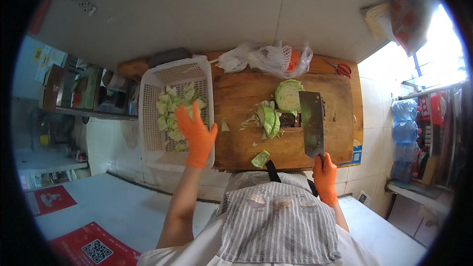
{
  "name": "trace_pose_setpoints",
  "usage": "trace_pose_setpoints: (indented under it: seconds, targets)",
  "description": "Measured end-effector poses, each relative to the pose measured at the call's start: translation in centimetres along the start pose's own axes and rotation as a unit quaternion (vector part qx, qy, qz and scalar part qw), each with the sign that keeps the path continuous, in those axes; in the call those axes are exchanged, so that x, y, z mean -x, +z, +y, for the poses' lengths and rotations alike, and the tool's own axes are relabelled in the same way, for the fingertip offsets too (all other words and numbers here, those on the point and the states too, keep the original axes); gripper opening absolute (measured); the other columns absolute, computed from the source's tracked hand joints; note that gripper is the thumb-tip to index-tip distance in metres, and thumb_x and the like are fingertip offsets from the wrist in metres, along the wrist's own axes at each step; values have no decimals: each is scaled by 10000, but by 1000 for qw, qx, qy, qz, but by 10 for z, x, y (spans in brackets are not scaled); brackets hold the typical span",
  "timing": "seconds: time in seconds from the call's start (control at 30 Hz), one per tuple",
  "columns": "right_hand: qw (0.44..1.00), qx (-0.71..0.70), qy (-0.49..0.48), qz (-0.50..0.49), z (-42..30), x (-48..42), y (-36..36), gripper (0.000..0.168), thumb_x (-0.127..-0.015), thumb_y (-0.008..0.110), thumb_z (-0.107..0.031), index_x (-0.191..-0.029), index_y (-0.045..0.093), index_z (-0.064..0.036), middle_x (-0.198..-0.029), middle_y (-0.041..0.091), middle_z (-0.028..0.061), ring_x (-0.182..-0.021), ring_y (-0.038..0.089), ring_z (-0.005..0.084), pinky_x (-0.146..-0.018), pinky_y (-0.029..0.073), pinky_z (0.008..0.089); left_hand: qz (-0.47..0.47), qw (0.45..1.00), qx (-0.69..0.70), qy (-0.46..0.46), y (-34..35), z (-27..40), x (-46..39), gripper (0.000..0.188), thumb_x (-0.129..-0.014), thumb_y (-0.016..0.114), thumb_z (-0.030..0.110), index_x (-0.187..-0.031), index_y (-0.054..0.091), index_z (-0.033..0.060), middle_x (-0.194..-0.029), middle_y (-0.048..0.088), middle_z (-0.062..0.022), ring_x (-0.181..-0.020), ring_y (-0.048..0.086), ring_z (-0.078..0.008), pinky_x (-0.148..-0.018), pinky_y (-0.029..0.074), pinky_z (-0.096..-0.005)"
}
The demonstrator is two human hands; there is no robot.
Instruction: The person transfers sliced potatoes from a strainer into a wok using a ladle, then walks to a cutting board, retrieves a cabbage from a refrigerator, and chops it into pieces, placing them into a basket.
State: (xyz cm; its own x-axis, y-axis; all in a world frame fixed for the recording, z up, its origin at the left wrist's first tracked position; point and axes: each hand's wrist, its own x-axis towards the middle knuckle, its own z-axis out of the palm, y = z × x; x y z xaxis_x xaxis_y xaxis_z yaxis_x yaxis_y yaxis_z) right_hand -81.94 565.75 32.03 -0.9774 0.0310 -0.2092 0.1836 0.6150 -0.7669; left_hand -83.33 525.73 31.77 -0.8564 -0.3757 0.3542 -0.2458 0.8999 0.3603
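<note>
My left hand (199, 135), in an orange glove, is spread with fingers apart over a white plastic basket (146, 118). Cut cabbage pieces (172, 99) lie in the basket beneath and beyond the fingers; whether I touch them I cannot tell. My right hand (326, 177), gloved the same way, grips the handle of a cleaver (312, 125), whose broad blade points away from me above the wooden cutting board (236, 88). Left of the blade sits a cut cabbage half (289, 96). Nearer me are cabbage slices (268, 121), with shreds around them and a separate leaf piece (260, 159) by the board's near edge.
Clear plastic bags (273, 59) with foam netting lie along the far edge, beside red-handled scissors (343, 69). To the right, large blue water bottles (404, 129) stand near a shelf. Shelving (96, 112) is on the left, and a wall (221, 14) rises behind the board.
</note>
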Motion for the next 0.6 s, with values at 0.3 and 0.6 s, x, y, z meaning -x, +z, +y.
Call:
trace_pose_setpoints:
  seconds: [0.3, 0.6]
  targets:
    - [992, 72, -99, -2, -31, -18, 3, 163, -983, 593, -160, -892, 509, -54, -706, 594, 230, -662, 586, 465, -554, 443, 489, -281, 791, -39, 542, 128, 95, -22, 572, -850, 610, 87, -1389, 576, 274, -1445, 510, -106, -1334, 473, -392, -1078, 392, -528]
    - [971, 153, -158, -89, -24, -43, 39, 137, -940, 597, -189, -887, 541, -76, -696, 627, 213, -657, 620, 451, -572, 473, 537, -438, 898, -5, 49, 97, 68, 15, 738, -771, 793, 215, -1431, 486, 92, -1301, 576, -185, -1171, 597, -404, -929, 534, -460]
